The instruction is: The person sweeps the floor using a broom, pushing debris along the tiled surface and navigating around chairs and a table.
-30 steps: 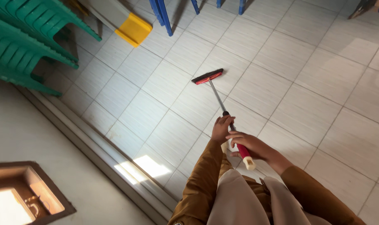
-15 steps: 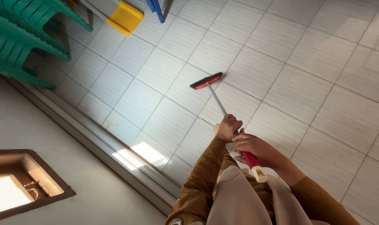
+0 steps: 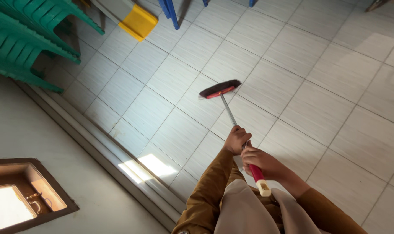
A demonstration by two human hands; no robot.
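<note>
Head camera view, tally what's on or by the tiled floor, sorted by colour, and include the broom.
Red and black: 1, the broom, both hands on its handle
Green: 1 stack of plastic chairs
Yellow: 1 block
Blue: 1 set of furniture legs
Total: 4

Floor point(image 3: 318, 108): pale square tiles with grey grout lines, a sunlit patch beside the wall base. Resting on it were a broom head point(image 3: 220, 89), green plastic chairs point(image 3: 23, 39), blue legs point(image 3: 170, 13) and a yellow-ended board point(image 3: 138, 21).

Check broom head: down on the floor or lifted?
Down, apparently. The broom head bristles meet the tiled floor with no gap visible; both hands grip the slanted handle.
</note>
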